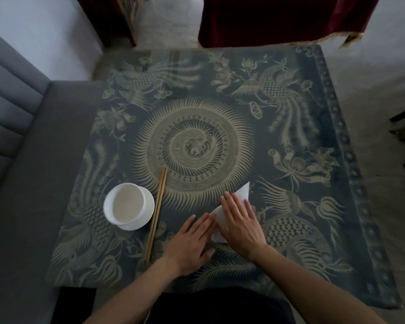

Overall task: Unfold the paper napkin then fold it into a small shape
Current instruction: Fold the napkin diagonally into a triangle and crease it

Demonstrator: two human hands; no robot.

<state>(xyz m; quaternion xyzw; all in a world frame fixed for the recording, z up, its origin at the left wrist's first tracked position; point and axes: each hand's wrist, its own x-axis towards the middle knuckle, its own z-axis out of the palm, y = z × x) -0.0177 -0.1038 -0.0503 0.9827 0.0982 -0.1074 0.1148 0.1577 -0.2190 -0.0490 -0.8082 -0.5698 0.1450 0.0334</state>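
Note:
A white paper napkin (242,192) lies folded into a pointed, triangular shape on the patterned tablecloth (220,90), its tip aimed up and to the right. My right hand (240,224) lies flat on top of it, fingers spread, covering most of its middle. My left hand (192,242) rests flat on the cloth just left of the napkin, its fingertips touching the napkin's lower left edge. Only the tip and a strip of the lower edge show.
A white cup on a white saucer (129,206) stands to the left of my hands. A pair of wooden chopsticks (156,212) lies beside it, running away from me. A grey sofa (17,148) borders the table's left side.

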